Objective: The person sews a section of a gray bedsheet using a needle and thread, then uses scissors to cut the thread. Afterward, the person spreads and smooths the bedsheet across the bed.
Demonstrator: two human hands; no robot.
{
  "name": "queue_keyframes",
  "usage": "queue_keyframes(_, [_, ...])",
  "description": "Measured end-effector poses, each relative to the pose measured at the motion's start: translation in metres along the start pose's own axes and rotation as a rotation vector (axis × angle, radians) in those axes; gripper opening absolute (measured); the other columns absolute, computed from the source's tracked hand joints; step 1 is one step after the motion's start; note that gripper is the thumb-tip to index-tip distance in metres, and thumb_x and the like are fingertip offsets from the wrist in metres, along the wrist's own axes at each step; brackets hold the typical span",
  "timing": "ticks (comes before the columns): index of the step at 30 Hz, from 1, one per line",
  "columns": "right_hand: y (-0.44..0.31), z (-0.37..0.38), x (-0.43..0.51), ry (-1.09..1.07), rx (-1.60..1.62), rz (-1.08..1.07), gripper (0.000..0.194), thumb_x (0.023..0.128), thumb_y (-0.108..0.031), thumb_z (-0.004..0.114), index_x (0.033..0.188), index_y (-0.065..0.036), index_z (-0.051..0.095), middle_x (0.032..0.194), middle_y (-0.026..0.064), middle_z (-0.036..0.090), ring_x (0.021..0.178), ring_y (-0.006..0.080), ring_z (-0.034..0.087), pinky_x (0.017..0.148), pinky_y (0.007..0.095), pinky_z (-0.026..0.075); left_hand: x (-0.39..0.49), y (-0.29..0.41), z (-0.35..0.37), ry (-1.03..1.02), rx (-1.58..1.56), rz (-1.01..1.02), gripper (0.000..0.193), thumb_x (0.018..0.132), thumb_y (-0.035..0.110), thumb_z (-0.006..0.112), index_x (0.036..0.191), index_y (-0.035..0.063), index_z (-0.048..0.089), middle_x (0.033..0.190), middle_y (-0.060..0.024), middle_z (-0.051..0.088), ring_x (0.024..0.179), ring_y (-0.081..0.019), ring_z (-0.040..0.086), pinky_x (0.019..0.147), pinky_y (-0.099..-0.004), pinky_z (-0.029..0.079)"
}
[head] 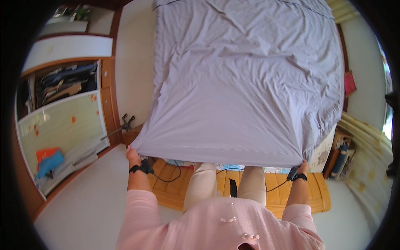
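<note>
A lavender-grey bed sheet (225, 103) spreads over the bed, creased across its far and right parts. My left hand (132, 155) grips its near left corner, and my right hand (303, 167) grips the near edge at the right. Between the two hands the hem is pulled taut, with folds fanning out from each grip. It hangs in front of my thighs, above a blue-patterned mattress edge (275, 169) that shows only in part. Both wrists wear black straps with small devices and cables.
The yellow wooden footboard (168, 178) is low around my legs. Left stands a wardrobe (107, 93) with a partly open sliding door and clothes inside. A metal stand (126, 122) is near the bed's left side. At right are a small shelf (337, 153) and a patterned curtain (362, 153).
</note>
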State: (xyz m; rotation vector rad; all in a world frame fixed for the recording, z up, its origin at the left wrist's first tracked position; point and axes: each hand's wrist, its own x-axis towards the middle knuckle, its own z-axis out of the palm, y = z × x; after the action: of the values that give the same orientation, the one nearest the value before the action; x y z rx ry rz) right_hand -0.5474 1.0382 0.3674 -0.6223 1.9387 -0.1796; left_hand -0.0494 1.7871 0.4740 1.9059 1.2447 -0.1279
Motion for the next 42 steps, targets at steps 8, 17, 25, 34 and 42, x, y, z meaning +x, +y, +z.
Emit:
queue_keyframes(8, [-0.046, 0.018, 0.016, -0.111, -0.324, -0.200, 0.036, 0.087, -0.027, 0.052, 0.102, 0.005, 0.056, 0.092, 0.0133, 0.060, 0.082, 0.0273, 0.058, 0.066, 0.0431, 0.049, 0.002, -0.029, 0.021, -0.009, 0.230, 0.114, 0.059, 0.079, 0.003, 0.049, 0.136, 0.0131, 0.042, 0.108, -0.0090, 0.059, 0.083, -0.0209, 0.057, 0.060, -0.0329, 0.046])
queue_keyframes(17, [-0.006, 0.008, 0.057, 0.069, -0.291, -0.072, 0.035, 0.083, -0.022, 0.051, 0.100, 0.007, 0.056, 0.103, 0.0171, 0.058, 0.092, 0.0279, 0.055, 0.073, 0.0461, 0.048, 0.020, -0.104, 0.047, 0.136, 0.253, -0.092, 0.051, 0.080, 0.001, 0.049, 0.129, 0.0141, 0.050, 0.113, -0.0069, 0.058, 0.088, -0.0220, 0.057, 0.064, -0.0407, 0.046])
queue_keyframes(25, [-0.069, 0.100, 0.081, 0.021, -0.819, -0.386, 0.028, 0.079, -0.025, 0.051, 0.079, 0.002, 0.055, 0.067, 0.0112, 0.053, 0.047, 0.0258, 0.049, 0.037, 0.0384, 0.036, 0.027, -0.126, 0.066, 0.054, 0.297, 0.049, 0.059, 0.074, -0.002, 0.049, 0.132, 0.0082, 0.050, 0.103, -0.0112, 0.063, 0.068, -0.0177, 0.061, 0.052, -0.0285, 0.047])
queue_keyframes(34, [0.012, 0.099, 0.067, -0.041, -1.360, -0.340, 0.036, 0.082, -0.026, 0.049, 0.085, 0.006, 0.064, 0.083, 0.0247, 0.063, 0.081, 0.0334, 0.060, 0.070, 0.0424, 0.044, 0.050, -0.230, 0.090, 0.036, 0.393, -0.242, 0.047, 0.082, 0.007, 0.052, 0.130, 0.0076, 0.048, 0.110, -0.0101, 0.062, 0.087, -0.0226, 0.061, 0.064, -0.0352, 0.051])
queue_keyframes(42, [0.061, 0.173, 0.100, -0.088, -1.344, -0.448, 0.036, 0.083, -0.027, 0.048, 0.087, 0.006, 0.063, 0.085, 0.0241, 0.063, 0.082, 0.0331, 0.060, 0.071, 0.0423, 0.044, 0.244, -0.205, 0.173, -0.225, 0.907, 0.334, 0.037, 0.083, 0.027, 0.055, 0.113, 0.0052, 0.061, 0.112, -0.0183, 0.062, 0.102, -0.0325, 0.060, 0.085, -0.0380, 0.047])
